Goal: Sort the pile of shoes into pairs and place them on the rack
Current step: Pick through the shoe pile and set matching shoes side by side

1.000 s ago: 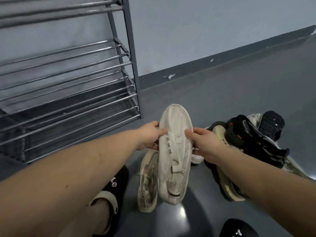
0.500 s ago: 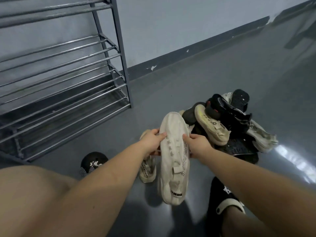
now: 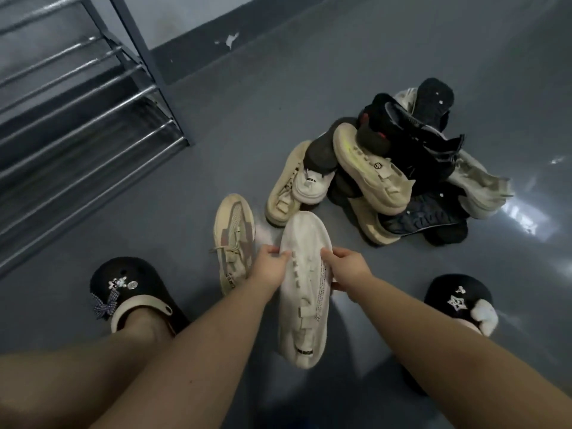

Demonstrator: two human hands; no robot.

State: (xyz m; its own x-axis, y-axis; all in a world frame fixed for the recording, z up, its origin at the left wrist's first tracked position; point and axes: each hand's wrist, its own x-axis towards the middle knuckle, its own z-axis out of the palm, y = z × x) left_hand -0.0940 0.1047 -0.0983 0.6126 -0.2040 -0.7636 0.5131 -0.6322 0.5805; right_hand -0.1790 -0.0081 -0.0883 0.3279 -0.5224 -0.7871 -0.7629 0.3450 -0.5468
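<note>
Both hands, left hand (image 3: 268, 267) and right hand (image 3: 346, 267), grip the white shoe (image 3: 305, 292) by its sides, up off the floor near the pile (image 3: 387, 168), likely to find its match

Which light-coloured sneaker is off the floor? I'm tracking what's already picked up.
The long white sneaker, gripped at its sides by both hands, left and right. The beige mesh sneaker beside it lies on the floor.

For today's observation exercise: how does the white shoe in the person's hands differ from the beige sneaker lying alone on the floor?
The white shoe is gripped by both hands, left hand and right hand; the beige sneaker lies untouched on the floor. The white shoe has straps; the beige sneaker has laces and pinkish panels. Both point toes away.
</note>
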